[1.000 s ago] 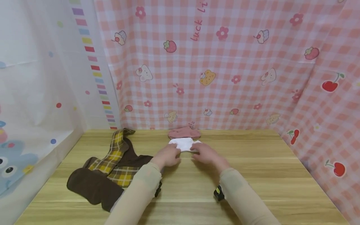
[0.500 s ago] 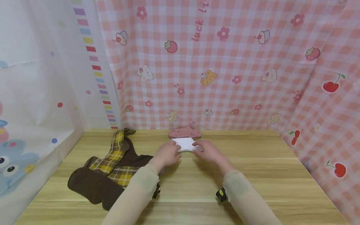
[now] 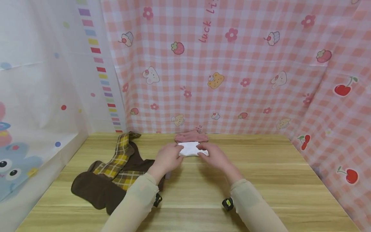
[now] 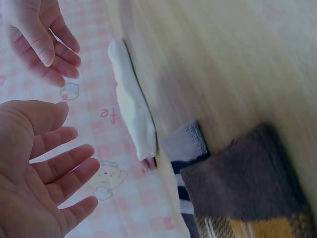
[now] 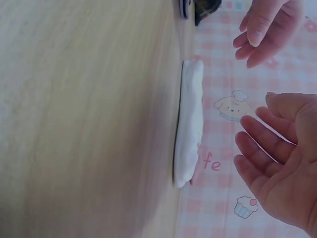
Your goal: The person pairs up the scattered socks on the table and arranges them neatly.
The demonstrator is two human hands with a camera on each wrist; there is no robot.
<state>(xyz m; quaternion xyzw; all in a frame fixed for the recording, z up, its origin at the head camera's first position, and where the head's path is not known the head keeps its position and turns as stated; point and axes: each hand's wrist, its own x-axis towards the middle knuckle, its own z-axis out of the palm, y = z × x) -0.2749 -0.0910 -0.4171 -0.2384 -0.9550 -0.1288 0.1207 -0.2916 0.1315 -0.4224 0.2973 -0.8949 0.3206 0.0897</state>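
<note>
A flat white sock [image 3: 189, 149] lies folded on the table, just in front of a folded pink sock [image 3: 191, 136]. My left hand [image 3: 168, 157] hovers over its left end and my right hand [image 3: 215, 157] over its right end. Both wrist views show fingers spread and palms bare, with a gap between them and the white sock [image 4: 131, 101]. In the right wrist view, the right hand [image 5: 285, 153] has relaxed fingers, apart from the white sock [image 5: 189, 124]. Neither hand holds anything.
Brown and yellow-plaid cloth pieces [image 3: 98, 190] lie in a loose heap at the left, partly behind the left sleeve. Near them a grey and dark striped piece [image 4: 185, 144] shows. A pink checked curtain [image 3: 200, 71] rises at the table's back edge.
Both hands have drawn apart from the white sock's ends, the left one leftward and the right one slightly rightward. The white sock stays in place.
</note>
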